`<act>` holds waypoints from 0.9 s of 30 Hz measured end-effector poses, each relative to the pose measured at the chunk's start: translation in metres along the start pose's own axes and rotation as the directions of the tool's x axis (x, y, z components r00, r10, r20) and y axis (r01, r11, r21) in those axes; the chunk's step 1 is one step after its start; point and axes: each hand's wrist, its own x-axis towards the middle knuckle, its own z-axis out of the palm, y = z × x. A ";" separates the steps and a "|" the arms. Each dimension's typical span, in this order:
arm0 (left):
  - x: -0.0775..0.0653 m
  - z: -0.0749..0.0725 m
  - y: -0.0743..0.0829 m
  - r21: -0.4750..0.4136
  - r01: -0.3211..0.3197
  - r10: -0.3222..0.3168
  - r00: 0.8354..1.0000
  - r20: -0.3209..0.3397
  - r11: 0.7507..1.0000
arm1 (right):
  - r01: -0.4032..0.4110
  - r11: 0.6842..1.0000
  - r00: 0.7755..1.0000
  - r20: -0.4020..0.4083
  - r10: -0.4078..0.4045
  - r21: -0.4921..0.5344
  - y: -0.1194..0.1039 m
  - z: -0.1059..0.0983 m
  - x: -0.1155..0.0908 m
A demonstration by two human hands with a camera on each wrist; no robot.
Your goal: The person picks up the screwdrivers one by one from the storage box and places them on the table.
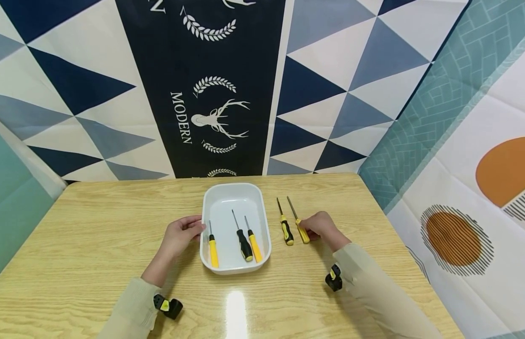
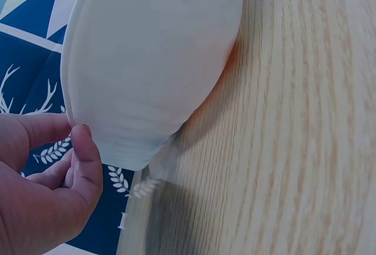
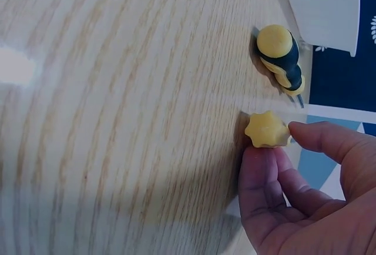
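Observation:
My left hand (image 1: 183, 235) pinches the left rim of a white tray (image 2: 153, 61) between thumb and fingers. Inside the tray lie two screwdrivers with yellow-orange handles, one at the left (image 1: 213, 253) and one at the right (image 1: 255, 247), and a black-handled screwdriver (image 1: 244, 246) between them. To the right of the tray, my right hand (image 1: 322, 225) has thumb and fingertips on either side of a yellow-handled screwdriver (image 3: 267, 129), its shaft pointing away from me. A black-and-yellow screwdriver (image 1: 286, 230) lies just left of it on the table.
The wooden table (image 1: 97, 245) carries the tray near its back edge. Behind it hangs a patterned cloth (image 1: 228, 94) with triangles and a deer print. Another cloth (image 1: 465, 212) with orange shapes hangs along the right side.

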 end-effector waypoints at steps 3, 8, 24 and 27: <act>0.001 0.000 0.000 -0.002 -0.001 0.001 1.000 -0.003 1.000 | 0.001 1.000 1.000 0.004 -0.001 0.009 0.000 0.000 0.000; 0.002 0.000 -0.001 -0.015 -0.010 0.010 1.000 -0.007 1.000 | -0.002 1.000 1.000 0.020 0.002 0.022 -0.001 0.001 -0.002; 0.003 0.000 -0.003 -0.028 -0.017 0.017 1.000 -0.005 0.999 | 0.069 0.993 0.997 0.020 -0.071 0.096 0.001 -0.003 -0.003; 0.003 0.000 -0.004 -0.036 -0.015 0.015 1.000 -0.003 0.999 | 0.111 0.987 0.993 0.019 -0.114 0.116 0.001 -0.004 -0.003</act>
